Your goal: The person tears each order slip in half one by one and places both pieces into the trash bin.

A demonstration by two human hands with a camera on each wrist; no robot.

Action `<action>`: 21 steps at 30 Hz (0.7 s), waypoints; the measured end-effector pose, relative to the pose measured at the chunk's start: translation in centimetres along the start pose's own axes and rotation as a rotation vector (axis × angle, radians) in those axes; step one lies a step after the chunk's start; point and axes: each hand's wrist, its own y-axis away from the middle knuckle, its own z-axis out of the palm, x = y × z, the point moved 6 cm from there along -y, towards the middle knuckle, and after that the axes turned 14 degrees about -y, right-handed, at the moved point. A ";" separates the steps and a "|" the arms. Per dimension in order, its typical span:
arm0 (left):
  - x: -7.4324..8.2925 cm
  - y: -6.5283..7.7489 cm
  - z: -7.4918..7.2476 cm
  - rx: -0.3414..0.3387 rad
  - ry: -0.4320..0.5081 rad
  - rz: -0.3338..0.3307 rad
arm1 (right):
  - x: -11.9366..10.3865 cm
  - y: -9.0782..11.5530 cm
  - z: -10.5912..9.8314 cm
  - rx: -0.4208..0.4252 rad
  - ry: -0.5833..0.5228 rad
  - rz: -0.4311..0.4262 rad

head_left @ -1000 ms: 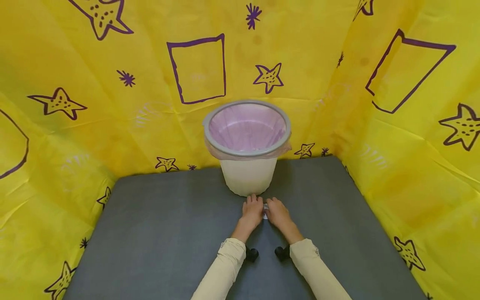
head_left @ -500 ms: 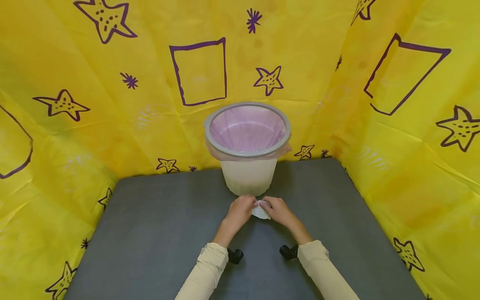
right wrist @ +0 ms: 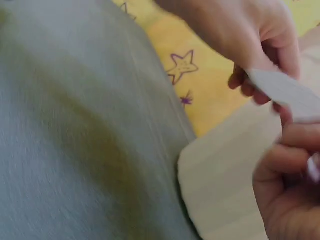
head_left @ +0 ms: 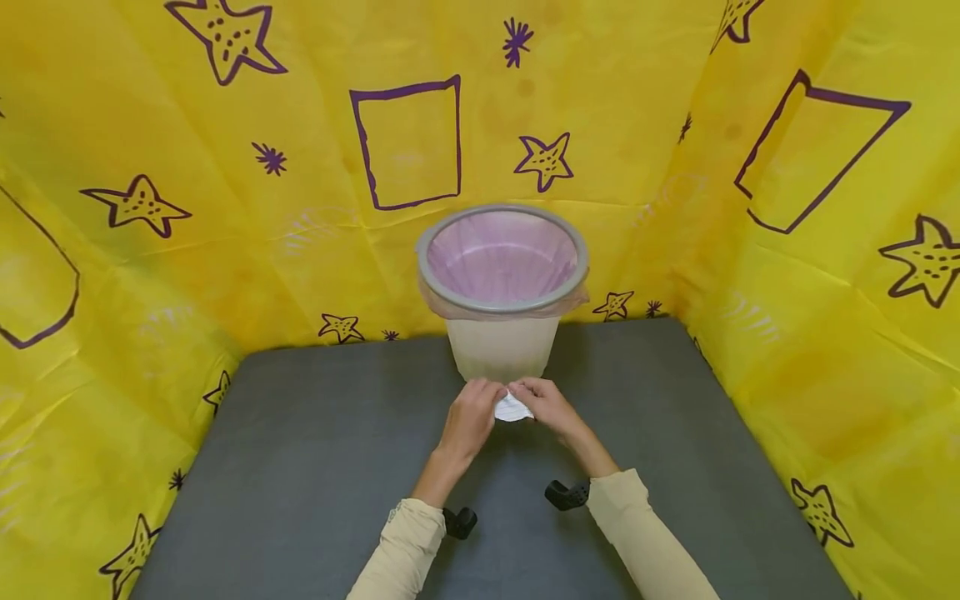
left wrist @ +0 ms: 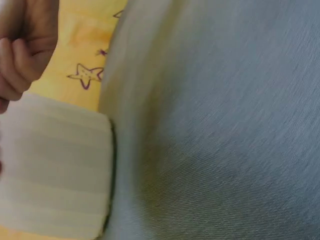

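Just in front of the waste bin (head_left: 502, 346), both hands hold a small piece of white paper (head_left: 513, 408) by its upper edge. My left hand (head_left: 468, 417) pinches it from the left, and my right hand (head_left: 551, 408) from the right. Seen from the right wrist, the left hand (right wrist: 245, 35) has its thumb on the paper (right wrist: 287, 95), while the right hand (right wrist: 290, 185) curls its fingers at lower right. The left wrist view catches the right hand (left wrist: 27, 55) at upper left, beside the bin (left wrist: 55, 165); the paper is hidden there.
The white bin has a grey rim ring (head_left: 498, 308) over a pinkish-purple liner (head_left: 506, 258) and stands at the back of the dark grey table (head_left: 337, 467). Yellow sheeting (head_left: 300, 275) with drawn stars surrounds the table's back and sides. Black wrist cameras (head_left: 566, 496) sit inside the sleeves.
Both hands have come up slightly toward the bin and drawn the wrists apart. The paper, mostly covered by the hands at first, now shows between them.
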 end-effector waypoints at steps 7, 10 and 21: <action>-0.4 0.2 -1.1 0.114 0.097 -0.092 | 0.4 0.0 -0.3 0.167 -0.015 0.029; -1.0 -0.1 -1.0 0.058 0.224 -0.161 | -0.3 -0.1 -0.8 0.174 0.054 -0.020; -12.6 2.6 -1.3 -0.361 0.343 -0.534 | -0.1 1.0 -10.4 0.323 0.175 0.058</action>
